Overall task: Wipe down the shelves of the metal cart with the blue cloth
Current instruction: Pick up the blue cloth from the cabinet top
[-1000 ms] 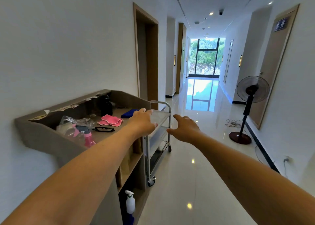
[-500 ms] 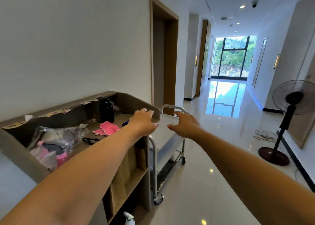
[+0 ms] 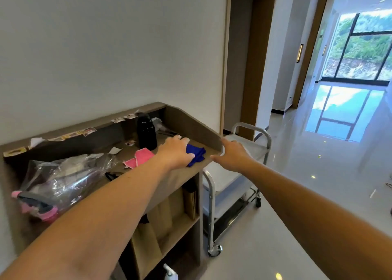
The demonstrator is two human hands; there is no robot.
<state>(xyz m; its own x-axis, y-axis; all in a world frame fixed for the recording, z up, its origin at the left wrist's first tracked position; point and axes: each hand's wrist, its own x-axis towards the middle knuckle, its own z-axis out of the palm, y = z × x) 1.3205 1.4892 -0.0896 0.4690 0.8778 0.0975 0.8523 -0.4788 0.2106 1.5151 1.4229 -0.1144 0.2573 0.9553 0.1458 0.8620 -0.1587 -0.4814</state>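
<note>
Reaching palm-down with left hand point(image 3: 177, 152), fingers curled onto blue cloth point(image 3: 196, 155) at right end of wooden counter point(image 3: 182, 174). Right hand point(image 3: 232, 155) outstretched, fingers spread loose, over metal cart point(image 3: 251, 173) just beside counter. Clear plastic bag point(image 3: 61, 182) holding pink items at left end.

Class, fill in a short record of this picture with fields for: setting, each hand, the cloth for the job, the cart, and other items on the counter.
setting: hallway, wooden counter against the wall
left hand: resting on the crumpled blue cloth, not yet lifted
right hand: open, reaching toward the cart
cart: silver metal wheeled cart just beyond the counter
other items: pink cloth, black bottle, clear plastic bag
</note>
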